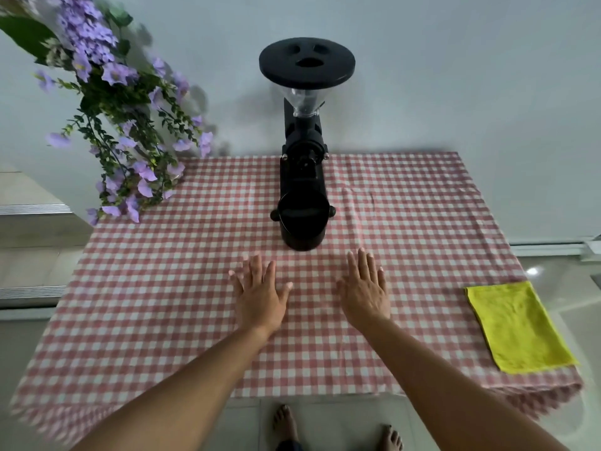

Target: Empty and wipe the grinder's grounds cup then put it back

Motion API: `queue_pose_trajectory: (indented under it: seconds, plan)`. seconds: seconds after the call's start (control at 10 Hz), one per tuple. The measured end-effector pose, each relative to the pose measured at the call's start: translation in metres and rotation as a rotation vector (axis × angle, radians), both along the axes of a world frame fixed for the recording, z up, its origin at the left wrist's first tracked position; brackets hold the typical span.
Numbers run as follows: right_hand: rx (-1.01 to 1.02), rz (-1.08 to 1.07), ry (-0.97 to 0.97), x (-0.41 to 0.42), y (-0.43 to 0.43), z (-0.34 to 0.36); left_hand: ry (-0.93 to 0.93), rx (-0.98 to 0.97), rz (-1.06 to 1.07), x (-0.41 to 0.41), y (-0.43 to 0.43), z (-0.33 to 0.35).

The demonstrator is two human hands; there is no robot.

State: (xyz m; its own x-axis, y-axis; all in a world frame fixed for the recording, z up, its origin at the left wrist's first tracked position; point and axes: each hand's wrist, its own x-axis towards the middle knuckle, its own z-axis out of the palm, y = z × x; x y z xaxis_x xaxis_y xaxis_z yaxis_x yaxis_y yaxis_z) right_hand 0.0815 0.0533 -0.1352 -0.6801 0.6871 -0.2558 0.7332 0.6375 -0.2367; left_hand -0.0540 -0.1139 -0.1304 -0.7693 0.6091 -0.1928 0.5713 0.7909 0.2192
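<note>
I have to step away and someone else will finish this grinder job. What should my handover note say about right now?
Left hand and right hand: both open, flat on the checked tablecloth, holding nothing.
Grounds cup: still seated at the foot of the black grinder, just beyond the fingertips.
Yellow cloth: folded at the table's right edge, untouched.
Done: nothing yet.
Left: pull the cup, empty it, wipe it, refit it.

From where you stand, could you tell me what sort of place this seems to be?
Probably a home corner set up for coffee: a black grinder stands on a pink gingham tablecloth against a plain wall, purple flowers beside it, and bare feet on a tiled floor.
</note>
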Motion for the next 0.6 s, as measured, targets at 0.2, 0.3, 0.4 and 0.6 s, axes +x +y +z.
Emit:
queue_pose_trajectory:
  seconds: [0.2, 0.3, 0.4, 0.6]
  plan:
    - [-0.003, 0.06, 0.012, 0.024, -0.011, -0.019, 0.035, -0.038, -0.054, 0.017, -0.018, -0.019]
    - [0.007, 0.062, 0.048, 0.028, -0.012, -0.024, 0.062, -0.037, -0.05, 0.019, -0.021, -0.024]
    - [0.021, 0.06, 0.065, 0.027, -0.01, -0.025, 0.091, -0.064, -0.056, 0.018, -0.021, -0.026]
    - [-0.131, 0.046, -0.001, 0.016, -0.006, 0.011, 0.094, -0.06, -0.05, 0.021, -0.021, -0.023]
